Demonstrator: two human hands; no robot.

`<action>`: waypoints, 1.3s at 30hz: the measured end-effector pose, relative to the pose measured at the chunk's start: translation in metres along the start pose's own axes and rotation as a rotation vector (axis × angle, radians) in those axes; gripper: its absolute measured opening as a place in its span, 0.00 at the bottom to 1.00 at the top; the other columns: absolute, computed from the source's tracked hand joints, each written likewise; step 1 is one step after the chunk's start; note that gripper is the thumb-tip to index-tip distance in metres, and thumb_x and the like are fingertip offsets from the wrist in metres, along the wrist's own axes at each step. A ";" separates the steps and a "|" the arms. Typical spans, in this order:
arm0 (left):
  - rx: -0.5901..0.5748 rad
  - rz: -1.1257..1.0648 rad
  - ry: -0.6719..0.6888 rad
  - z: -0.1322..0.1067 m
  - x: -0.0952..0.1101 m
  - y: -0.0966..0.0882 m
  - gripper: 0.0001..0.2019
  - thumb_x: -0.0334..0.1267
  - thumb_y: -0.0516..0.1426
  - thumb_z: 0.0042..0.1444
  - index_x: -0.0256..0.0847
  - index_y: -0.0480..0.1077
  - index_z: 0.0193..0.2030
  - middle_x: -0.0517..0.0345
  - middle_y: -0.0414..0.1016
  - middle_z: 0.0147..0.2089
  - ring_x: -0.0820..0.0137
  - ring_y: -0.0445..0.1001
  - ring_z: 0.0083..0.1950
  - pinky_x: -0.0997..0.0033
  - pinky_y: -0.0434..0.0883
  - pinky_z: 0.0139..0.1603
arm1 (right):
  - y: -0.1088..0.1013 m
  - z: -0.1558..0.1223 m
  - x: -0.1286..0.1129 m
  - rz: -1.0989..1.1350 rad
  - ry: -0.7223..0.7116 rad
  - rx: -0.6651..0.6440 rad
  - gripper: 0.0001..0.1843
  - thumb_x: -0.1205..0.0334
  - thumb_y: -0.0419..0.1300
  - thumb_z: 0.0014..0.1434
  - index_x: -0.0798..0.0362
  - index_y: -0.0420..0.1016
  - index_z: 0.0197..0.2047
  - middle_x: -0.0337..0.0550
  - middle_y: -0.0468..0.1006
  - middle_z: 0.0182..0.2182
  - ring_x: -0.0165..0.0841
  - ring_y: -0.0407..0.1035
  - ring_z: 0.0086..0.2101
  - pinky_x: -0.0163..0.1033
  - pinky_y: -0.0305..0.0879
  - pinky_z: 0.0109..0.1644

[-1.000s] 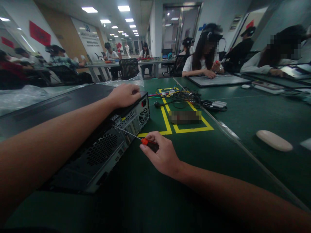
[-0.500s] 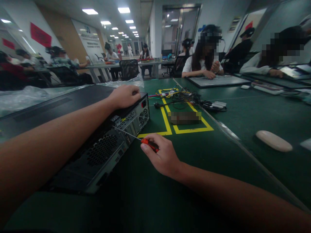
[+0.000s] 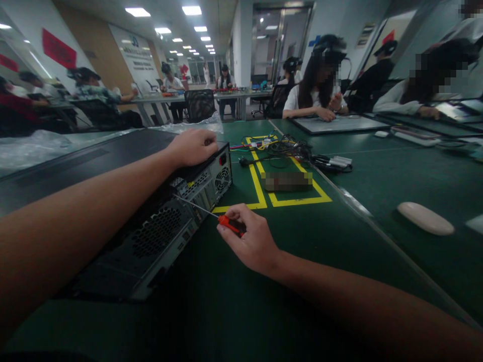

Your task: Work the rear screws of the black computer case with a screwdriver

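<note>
A black desktop computer case [image 3: 124, 143] lies on the green table, its metal back panel with vents, ports and a fan grille turned towards me. My left hand [image 3: 194, 147] lies on its top near the back corner, fingers curled over the edge; the fingertips are partly hidden. In my right hand [image 3: 258, 241] is a screwdriver [image 3: 227, 221] with a red and black handle, held between thumb and fingers. Its thin shaft reaches left to the back panel, and the tip meets the panel near a bracket.
Beyond the case lie tangled cables [image 3: 290, 149] and a blurred-out object [image 3: 287, 182] inside yellow tape lines [image 3: 302, 202]. A pale oval object [image 3: 425, 218] sits to the right. Bubble wrap [image 3: 33, 148] lies behind the case. Co-workers [image 3: 317, 95] sit across the table with flat panels.
The screwdriver handle and my right hand have shifted very slightly left, with the fingers turned a little on the handle. My left hand keeps its place on the case.
</note>
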State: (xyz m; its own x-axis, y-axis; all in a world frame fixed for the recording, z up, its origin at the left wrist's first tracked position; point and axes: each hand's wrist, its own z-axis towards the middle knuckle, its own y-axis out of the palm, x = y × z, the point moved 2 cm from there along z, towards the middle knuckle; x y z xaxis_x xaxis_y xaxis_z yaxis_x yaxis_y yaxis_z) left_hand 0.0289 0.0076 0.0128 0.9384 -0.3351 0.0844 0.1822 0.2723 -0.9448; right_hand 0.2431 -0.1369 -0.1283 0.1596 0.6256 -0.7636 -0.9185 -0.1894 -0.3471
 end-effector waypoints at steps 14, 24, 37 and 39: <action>-0.023 0.076 -0.050 0.001 0.002 -0.001 0.17 0.46 0.56 0.67 0.42 0.85 0.46 0.47 0.84 0.43 0.55 0.79 0.48 0.58 0.70 0.52 | -0.001 -0.002 -0.001 -0.003 0.024 -0.031 0.08 0.55 0.68 0.73 0.46 0.75 0.49 0.41 0.86 0.42 0.37 0.81 0.39 0.44 0.78 0.48; -0.022 0.057 -0.052 0.001 0.003 -0.002 0.17 0.42 0.57 0.67 0.40 0.86 0.50 0.47 0.84 0.43 0.54 0.79 0.48 0.56 0.70 0.53 | -0.001 -0.002 -0.001 0.002 0.036 -0.036 0.08 0.55 0.68 0.74 0.45 0.75 0.49 0.41 0.87 0.42 0.37 0.81 0.39 0.44 0.77 0.48; -0.014 0.043 -0.036 0.003 -0.003 0.001 0.16 0.44 0.58 0.65 0.41 0.86 0.48 0.47 0.84 0.43 0.53 0.78 0.47 0.55 0.70 0.54 | -0.001 -0.002 -0.002 -0.038 0.042 -0.032 0.07 0.56 0.69 0.74 0.46 0.76 0.49 0.41 0.87 0.43 0.37 0.81 0.38 0.43 0.76 0.48; -0.013 0.050 -0.035 0.004 -0.003 0.001 0.15 0.44 0.58 0.66 0.41 0.86 0.46 0.46 0.84 0.44 0.54 0.78 0.47 0.56 0.69 0.53 | -0.002 -0.002 -0.003 -0.050 0.040 -0.030 0.07 0.55 0.68 0.74 0.46 0.77 0.50 0.41 0.87 0.42 0.36 0.80 0.38 0.43 0.76 0.47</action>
State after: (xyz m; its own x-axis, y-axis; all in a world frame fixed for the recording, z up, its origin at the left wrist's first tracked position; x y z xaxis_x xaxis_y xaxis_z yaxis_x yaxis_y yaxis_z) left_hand 0.0277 0.0122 0.0124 0.9561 -0.2891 0.0476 0.1308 0.2758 -0.9523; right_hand 0.2449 -0.1402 -0.1262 0.2197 0.6042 -0.7659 -0.8978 -0.1820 -0.4011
